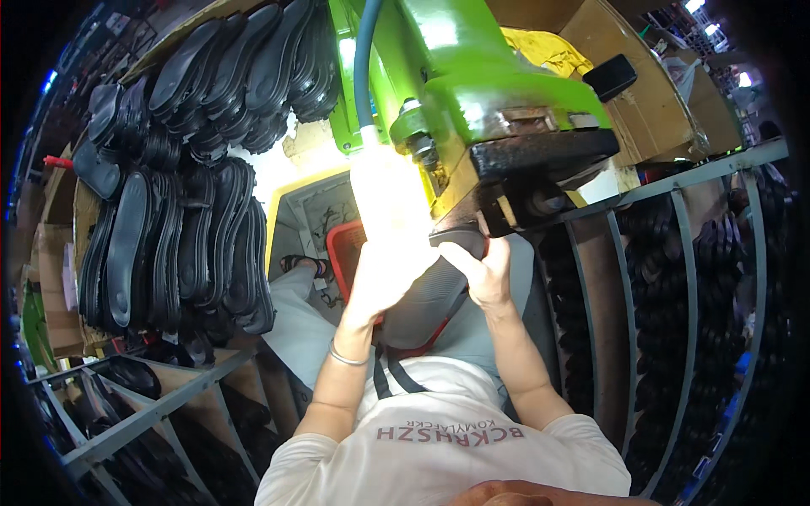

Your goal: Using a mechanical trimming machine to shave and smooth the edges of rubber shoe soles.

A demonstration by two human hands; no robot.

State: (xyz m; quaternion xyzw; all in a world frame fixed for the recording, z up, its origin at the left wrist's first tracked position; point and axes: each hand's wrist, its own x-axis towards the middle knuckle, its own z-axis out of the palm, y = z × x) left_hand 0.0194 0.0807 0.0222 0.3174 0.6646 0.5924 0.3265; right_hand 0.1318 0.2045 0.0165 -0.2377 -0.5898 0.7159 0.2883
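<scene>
A dark shoe sole (423,305) with fine ribs across its surface is held slanting in front of me, its far end close under the head of a green machine (472,93). My right hand (488,274) is closed on the sole's right edge near the far end, thumb on top. On the opposite side my left hand (386,274), with a bracelet at the wrist, is closed on the same sole. Glare from a bright lamp (390,190) washes out most of the left fingers. The machine's black lower head (544,160) hides the contact spot.
Stacked black soles (131,244) crowd the left side. A red basket (342,253) sits below the sole, between my legs. Metal racks (688,337) filled with dark soles stand at right, another rack (160,422) at lower left. An open cardboard box (629,51) lies behind the machine.
</scene>
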